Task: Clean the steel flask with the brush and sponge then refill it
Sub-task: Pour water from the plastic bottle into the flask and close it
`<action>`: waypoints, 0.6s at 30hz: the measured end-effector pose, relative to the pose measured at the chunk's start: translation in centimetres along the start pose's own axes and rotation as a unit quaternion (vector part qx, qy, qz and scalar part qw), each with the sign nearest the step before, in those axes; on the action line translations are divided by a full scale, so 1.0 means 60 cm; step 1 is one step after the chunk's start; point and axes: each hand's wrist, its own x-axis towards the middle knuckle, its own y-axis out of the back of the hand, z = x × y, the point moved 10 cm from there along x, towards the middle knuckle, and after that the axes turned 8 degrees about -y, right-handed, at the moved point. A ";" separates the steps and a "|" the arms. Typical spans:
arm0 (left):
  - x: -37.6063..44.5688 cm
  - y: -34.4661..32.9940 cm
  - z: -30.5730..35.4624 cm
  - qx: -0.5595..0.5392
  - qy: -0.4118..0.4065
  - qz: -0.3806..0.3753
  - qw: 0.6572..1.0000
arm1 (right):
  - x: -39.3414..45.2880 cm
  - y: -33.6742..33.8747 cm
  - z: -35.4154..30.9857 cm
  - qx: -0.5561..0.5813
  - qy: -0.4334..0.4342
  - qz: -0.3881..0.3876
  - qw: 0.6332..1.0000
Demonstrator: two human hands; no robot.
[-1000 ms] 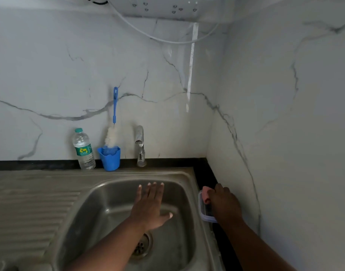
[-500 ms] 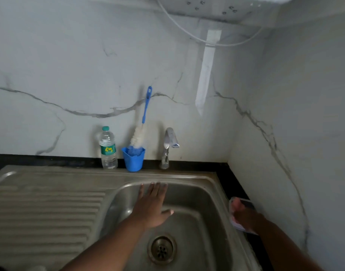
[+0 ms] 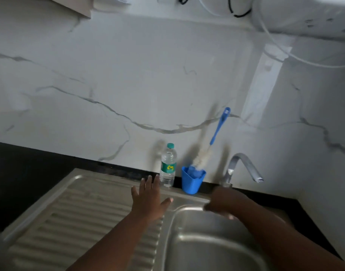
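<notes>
Reaching with fingers spread, left hand nears upright water bottle and brush in blue cup, both easily toppled; right hand blurred, grip indeterminable; steel flask unseen.

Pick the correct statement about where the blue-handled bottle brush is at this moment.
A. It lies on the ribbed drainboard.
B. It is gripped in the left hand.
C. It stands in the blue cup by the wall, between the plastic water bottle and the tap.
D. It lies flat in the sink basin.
C: the brush leans out of the blue cup, with the water bottle on one side and the tap on the other; the left hand is open and empty.
</notes>
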 end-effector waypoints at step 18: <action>0.250 0.005 -0.012 -0.362 0.041 0.100 0.926 | 0.271 0.182 -0.196 0.239 0.026 0.210 0.948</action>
